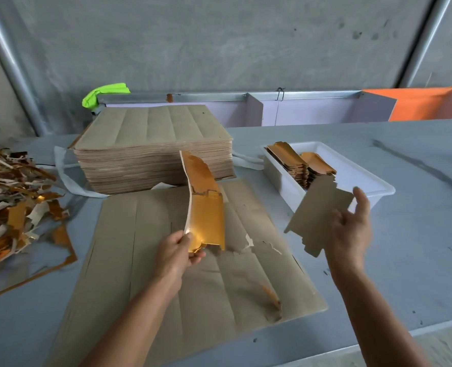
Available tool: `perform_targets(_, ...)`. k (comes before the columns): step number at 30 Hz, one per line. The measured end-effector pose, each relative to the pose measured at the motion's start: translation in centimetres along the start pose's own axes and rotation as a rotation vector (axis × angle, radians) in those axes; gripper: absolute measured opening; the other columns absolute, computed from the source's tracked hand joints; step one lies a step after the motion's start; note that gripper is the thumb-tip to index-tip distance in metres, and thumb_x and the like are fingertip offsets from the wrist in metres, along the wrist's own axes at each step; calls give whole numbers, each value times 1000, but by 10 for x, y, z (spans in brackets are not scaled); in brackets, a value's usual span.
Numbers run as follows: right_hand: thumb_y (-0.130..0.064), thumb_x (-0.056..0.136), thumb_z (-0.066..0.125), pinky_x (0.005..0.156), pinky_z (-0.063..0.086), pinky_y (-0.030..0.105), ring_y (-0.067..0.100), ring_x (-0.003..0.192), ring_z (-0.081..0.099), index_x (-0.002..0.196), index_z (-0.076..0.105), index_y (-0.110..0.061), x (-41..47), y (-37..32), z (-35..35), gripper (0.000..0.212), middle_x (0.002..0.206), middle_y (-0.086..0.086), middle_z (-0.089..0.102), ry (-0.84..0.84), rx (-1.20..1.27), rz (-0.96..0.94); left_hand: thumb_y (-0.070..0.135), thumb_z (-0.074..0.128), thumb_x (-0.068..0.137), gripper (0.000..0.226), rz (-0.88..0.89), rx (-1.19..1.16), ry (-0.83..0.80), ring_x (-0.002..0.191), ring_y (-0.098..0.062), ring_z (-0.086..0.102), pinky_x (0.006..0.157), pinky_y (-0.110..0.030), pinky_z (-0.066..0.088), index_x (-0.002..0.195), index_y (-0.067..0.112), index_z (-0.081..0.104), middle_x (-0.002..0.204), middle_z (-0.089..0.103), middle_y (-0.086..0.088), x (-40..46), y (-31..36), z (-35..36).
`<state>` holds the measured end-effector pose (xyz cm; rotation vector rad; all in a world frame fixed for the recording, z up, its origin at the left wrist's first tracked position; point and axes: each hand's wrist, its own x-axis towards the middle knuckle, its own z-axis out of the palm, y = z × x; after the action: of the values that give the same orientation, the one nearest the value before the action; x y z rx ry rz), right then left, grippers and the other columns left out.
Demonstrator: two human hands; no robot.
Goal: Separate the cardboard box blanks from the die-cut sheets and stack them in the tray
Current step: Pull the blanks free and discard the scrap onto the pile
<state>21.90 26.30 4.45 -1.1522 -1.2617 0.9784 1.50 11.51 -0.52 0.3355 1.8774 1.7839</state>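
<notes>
Left hand [178,251] pinches a curled gold-foil cardboard strip [205,205] above the flat brown die-cut sheet [166,260]; right hand [350,231] grips a brown cardboard box blank [317,210] beside the white plastic tray [365,178]

A shiny gold-orange strip [206,205] with a white edge curls up from a dull grey-brown die-cut sheet [182,266] on the pale blue-grey bench [418,234]. The blank [322,215] near the white tray [352,170] shows its plain grey-brown back; the blanks in the tray [299,162] show metallic gold faces. Toward the far edge, a stack of sheets [153,144] is the same grey-brown, creased in lengthwise bands. At the left edge, the scrap pile [13,202] mixes gold, white and brown. Beyond the bench sit a neon-green bundle [105,94], lilac panels [299,109] and an orange panel [426,104].
</notes>
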Motion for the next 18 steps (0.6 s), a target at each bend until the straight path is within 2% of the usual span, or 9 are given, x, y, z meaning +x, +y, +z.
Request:
perform_targets(2,-2,87,27,34,47,36,38,62,54,134,30,-55,-8,-9,16,71,83,13,51,-140,-142,-141,10,47,98,19,1,-21,-61,56,-19,69,47,-22,53,84,9,60,68,68,-7,-6,5,0)
perform_targets(3,-6,83,27,42,51,42,38,63,54,135,34,-51,-13,-14,25,69,82,12,52,-181,-227,-228,10,47,98,18,9,-25,-79,60,-21,70,49,-23,54,87,9,60,72,70,-6,-8,7,0)
perform_targets(5,-7,78,35,57,49,40,37,74,55,124,58,-23,-21,-20,43,54,95,13,61,-261,-468,-464,12,46,99,18,18,-51,-96,67,-23,71,53,-24,55,88,9,60,79,70,-8,-11,10,2)
perform_targets(7,5,78,45,60,42,34,35,80,57,101,67,-4,-27,-19,60,33,106,12,64,-320,-695,-633,13,47,99,17,1,-51,-104,79,-26,71,57,-26,55,94,9,63,90,69,-12,-11,11,3)
perform_targets(9,10,80,45,64,48,37,36,83,59,95,67,0,-31,-18,75,29,107,12,65,-382,-726,-595,12,48,98,16,-44,-89,-138,86,-28,70,59,-29,55,100,7,63,98,69,-13,-12,10,3)
perform_targets(12,7,82,42,78,52,48,38,89,60,98,70,2,-31,-22,87,32,102,20,67,-410,-551,-378,12,47,98,15,-76,-163,-151,84,-29,70,58,-30,53,98,6,61,99,69,-15,-12,9,1)
perform_targets(15,6,85,48,88,52,35,27,99,63,107,72,-7,-24,-23,87,35,108,11,70,-368,-418,-242,12,48,98,18,-21,-61,-73,87,-30,68,58,-26,52,90,8,63,100,67,-17,-9,7,-2)
perform_targets(18,6,86,47,89,49,30,24,103,61,112,69,-8,-18,-20,82,37,113,10,68,-371,-446,-213,11,49,97,18,54,33,-39,93,-31,66,56,-20,51,92,5,64,101,66,-19,-6,4,-4)
